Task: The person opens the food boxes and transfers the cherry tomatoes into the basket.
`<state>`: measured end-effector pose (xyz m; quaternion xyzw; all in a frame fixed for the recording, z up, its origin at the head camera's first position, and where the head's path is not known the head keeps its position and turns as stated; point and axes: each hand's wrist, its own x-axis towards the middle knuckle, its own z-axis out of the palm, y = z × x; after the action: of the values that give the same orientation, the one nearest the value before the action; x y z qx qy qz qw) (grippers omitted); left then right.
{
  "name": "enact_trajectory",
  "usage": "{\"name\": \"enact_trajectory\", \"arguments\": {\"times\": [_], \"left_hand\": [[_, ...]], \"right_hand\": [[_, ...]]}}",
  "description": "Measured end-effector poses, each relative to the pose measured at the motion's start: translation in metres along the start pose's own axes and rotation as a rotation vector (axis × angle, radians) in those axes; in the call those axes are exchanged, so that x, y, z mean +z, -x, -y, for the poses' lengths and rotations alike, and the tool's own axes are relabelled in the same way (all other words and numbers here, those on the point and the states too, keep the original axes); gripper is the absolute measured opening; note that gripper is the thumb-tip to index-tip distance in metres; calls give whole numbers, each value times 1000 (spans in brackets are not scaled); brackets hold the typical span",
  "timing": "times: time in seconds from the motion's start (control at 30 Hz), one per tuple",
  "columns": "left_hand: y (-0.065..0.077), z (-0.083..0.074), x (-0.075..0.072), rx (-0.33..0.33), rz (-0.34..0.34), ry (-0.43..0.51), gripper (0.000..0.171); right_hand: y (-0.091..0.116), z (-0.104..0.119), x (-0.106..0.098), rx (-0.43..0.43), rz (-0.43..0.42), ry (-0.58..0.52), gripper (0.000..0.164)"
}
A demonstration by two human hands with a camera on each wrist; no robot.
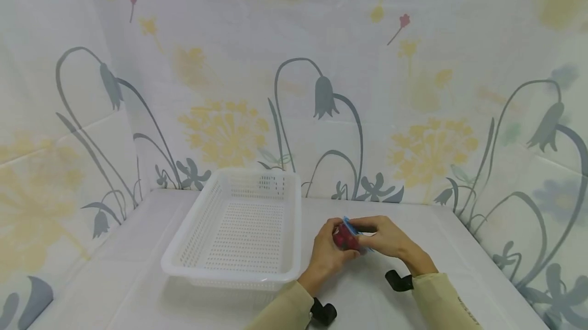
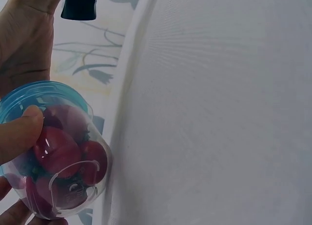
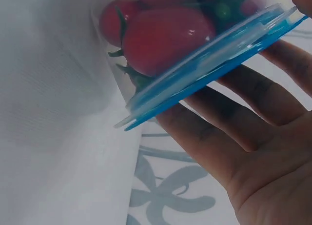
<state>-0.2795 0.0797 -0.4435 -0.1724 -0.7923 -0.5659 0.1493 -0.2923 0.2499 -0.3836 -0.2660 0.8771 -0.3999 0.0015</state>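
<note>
A clear plastic jar (image 1: 344, 239) of small red tomatoes (image 2: 56, 152) is held tilted between both hands, right of the white basket. My left hand (image 1: 326, 254) grips the jar's body, its thumb (image 2: 22, 132) on the near side and other fingers around the far side. The blue lid (image 3: 219, 71) sits at the jar's mouth, facing my right hand (image 1: 388, 238). That hand holds the lid by its rim, with the fingers (image 3: 209, 127) spread along the outer face and the thumb at the edge. Green stems show among the tomatoes through the clear wall.
A white perforated plastic basket (image 1: 294, 263) stands on the white-covered table (image 1: 367, 304) to the left of the hands. Behind the table hangs a flower-printed cloth (image 1: 294, 24). Black wrist-camera mounts (image 1: 398, 281) project from the forearms.
</note>
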Motion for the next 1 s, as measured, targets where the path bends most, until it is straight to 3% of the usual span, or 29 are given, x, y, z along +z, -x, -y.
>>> {"name": "enact_trajectory", "arguments": {"times": [0.17,1.0], "left_hand": [[-1,0,0,-60,26,-17,72],[0,-1,-3,-16,39,-42,71]], "right_hand": [[3,24,-5,1,36,-2,49],[5,25,-6,-49,42,-39,43]]}}
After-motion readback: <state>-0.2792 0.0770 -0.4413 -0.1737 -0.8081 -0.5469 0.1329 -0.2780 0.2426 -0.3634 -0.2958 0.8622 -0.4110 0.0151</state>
